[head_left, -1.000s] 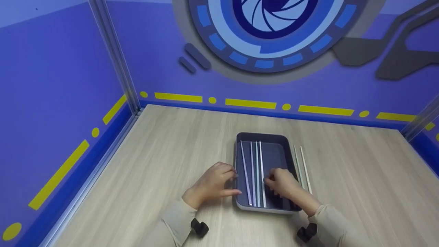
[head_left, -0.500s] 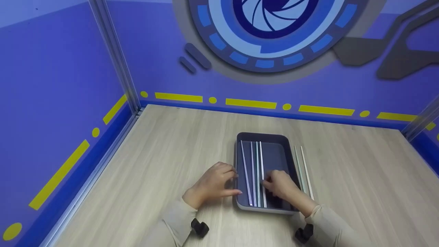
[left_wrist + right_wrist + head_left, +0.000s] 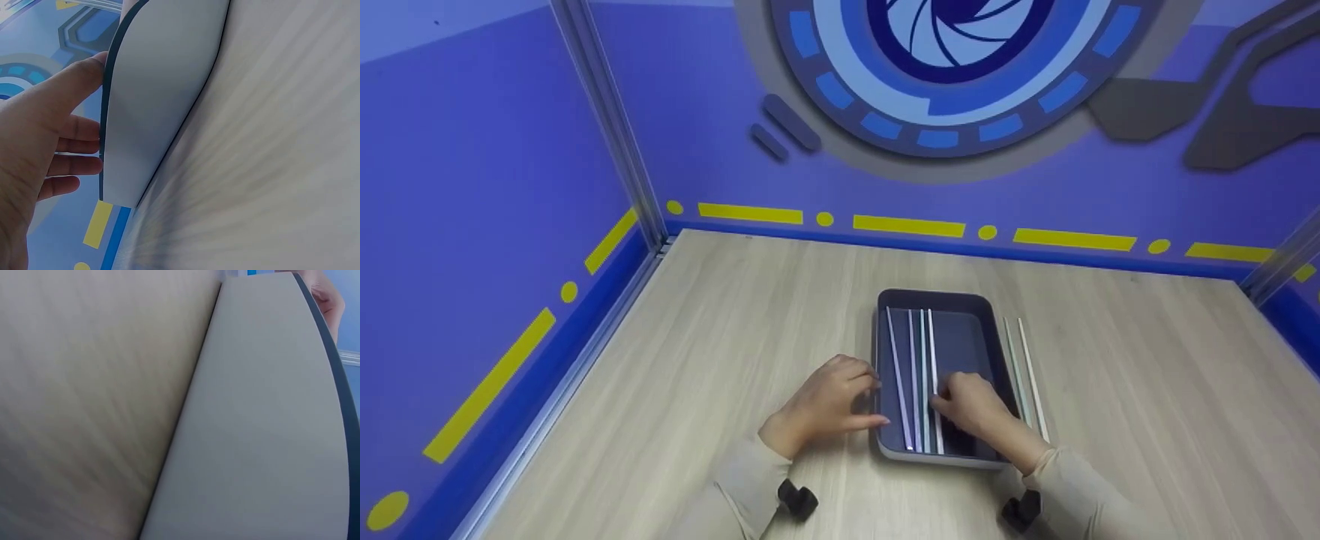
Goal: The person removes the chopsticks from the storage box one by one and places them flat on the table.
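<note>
A dark, shallow rectangular tray with a pale outside lies lengthwise on the table. Several thin chopsticks lie inside on its left half: purple ones, a teal one and a white one. The right hand reaches in over the near right part, fingers curled, its fingertips pinching at the lower half of the white chopstick. At the left rim is the left hand; in the left wrist view its thumb and fairly straight fingers touch the rim. The right wrist view mostly shows the tray's pale side.
A teal chopstick and a white chopstick lie on the wooden table just right of the tray, partly beneath the right forearm. Blue printed panels enclose the back and sides, with a metal post at the back left corner.
The right hand has shifted slightly left and nearer along the white chopstick, which has barely moved. Its forearm has come left, uncovering more of the chopsticks outside. The left hand stays put.
</note>
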Tool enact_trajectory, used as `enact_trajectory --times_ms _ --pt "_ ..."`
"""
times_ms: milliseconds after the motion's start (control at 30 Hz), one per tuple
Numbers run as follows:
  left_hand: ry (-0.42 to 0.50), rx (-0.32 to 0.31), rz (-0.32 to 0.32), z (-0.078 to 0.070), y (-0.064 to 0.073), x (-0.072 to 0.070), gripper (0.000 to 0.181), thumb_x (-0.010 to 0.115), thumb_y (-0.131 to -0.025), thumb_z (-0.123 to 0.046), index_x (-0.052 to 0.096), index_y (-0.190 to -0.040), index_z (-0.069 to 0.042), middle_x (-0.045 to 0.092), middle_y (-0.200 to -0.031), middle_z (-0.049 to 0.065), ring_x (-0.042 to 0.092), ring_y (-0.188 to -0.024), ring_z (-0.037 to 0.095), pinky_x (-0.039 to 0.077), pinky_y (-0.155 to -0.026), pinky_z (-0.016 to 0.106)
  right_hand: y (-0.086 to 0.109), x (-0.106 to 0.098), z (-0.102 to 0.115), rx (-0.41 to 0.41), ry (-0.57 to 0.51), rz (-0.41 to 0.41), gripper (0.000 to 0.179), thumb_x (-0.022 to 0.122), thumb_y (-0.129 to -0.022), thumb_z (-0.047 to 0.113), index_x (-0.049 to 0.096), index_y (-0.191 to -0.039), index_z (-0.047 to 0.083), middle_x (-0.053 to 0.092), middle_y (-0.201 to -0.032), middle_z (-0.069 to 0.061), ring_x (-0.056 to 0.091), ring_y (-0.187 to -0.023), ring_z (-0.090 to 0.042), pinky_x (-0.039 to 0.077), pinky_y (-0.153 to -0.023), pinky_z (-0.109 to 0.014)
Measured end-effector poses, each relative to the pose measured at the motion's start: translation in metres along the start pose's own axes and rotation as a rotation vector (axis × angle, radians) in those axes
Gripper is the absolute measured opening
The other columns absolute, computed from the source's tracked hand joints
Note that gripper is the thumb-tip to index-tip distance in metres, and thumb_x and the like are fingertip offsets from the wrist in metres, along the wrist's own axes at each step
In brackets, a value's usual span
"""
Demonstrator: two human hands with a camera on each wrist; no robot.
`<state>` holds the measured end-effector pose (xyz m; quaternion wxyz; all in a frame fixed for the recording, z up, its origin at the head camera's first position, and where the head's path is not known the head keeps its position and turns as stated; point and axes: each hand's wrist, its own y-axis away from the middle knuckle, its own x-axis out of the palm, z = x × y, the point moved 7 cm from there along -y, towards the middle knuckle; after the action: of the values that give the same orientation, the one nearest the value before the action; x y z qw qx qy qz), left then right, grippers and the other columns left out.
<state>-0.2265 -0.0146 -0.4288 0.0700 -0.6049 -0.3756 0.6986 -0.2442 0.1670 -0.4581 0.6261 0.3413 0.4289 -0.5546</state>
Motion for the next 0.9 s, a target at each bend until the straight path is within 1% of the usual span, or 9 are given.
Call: enact_trajectory --times_ms 167,267,367,600,733,900 --pt "0.015 -0.018 0.016 0.0003 -0.0008 0.0002 0.045 0.073 -0.077 -0.052 0.069 -0.09 -0.009 0.067 -0.093 0.0 0.062 -0.091 0.016 0.049 -0.09 0.027 0.0009 0.0013 -0.0013 0.052 0.015 0.019 0.034 0.067 -0.082 0.018 0.048 -0.054 0.013 0.044 -0.05 0.005 0.041 -0.046 -0.011 0.032 -0.045 -0.025" --pt "0.016 -0.021 0.018 0.0004 -0.0005 0.0004 0.044 0.073 -0.078 -0.052 0.069 -0.09 -0.009 0.067 -0.093 0.001 0.062 -0.091 0.016 0.049 -0.091 0.027 0.0014 0.0022 -0.0027 0.078 -0.005 0.03 0.035 0.067 -0.083 0.018 0.05 -0.053 0.012 0.047 -0.046 0.004 0.045 -0.042 -0.011 0.034 -0.043 -0.024" --pt "0.005 -0.015 0.014 0.0006 0.0001 0.0009 0.044 0.072 -0.078 -0.051 0.069 -0.089 -0.009 0.067 -0.093 0.0 0.062 -0.091 0.015 0.049 -0.091 0.027 0.0012 0.0031 -0.004 0.086 -0.026 0.032 0.035 0.067 -0.083 0.017 0.052 -0.052 0.012 0.05 -0.044 0.003 0.047 -0.039 -0.01 0.036 -0.041 -0.024" --pt "-0.027 -0.006 0.018 -0.0007 -0.0002 -0.0006 0.045 0.07 -0.079 -0.054 0.068 -0.09 -0.01 0.066 -0.093 0.0 0.062 -0.091 0.015 0.049 -0.09 0.027 0.0007 0.0062 -0.0083 0.128 -0.061 0.069 0.034 0.065 -0.087 0.02 0.054 -0.056 0.011 0.053 -0.048 0.002 0.048 -0.036 -0.009 0.043 -0.036 -0.023" --pt "-0.027 -0.008 0.022 -0.0007 -0.0001 -0.0009 0.045 0.07 -0.079 -0.053 0.069 -0.09 -0.01 0.066 -0.093 0.0 0.062 -0.09 0.015 0.049 -0.09 0.027 0.001 0.0061 -0.0094 0.127 -0.092 0.068 0.031 0.064 -0.087 0.018 0.055 -0.058 0.01 0.055 -0.05 0.001 0.049 -0.037 -0.009 0.044 -0.036 -0.024" --pt "-0.027 -0.006 0.017 -0.0006 -0.0002 -0.0013 0.044 0.071 -0.079 -0.053 0.069 -0.089 -0.01 0.066 -0.092 -0.001 0.062 -0.09 0.015 0.049 -0.09 0.026 0.0018 0.0044 -0.0097 0.114 -0.119 0.045 0.03 0.064 -0.086 0.016 0.055 -0.058 0.009 0.055 -0.05 0.001 0.049 -0.037 -0.008 0.044 -0.035 -0.025"
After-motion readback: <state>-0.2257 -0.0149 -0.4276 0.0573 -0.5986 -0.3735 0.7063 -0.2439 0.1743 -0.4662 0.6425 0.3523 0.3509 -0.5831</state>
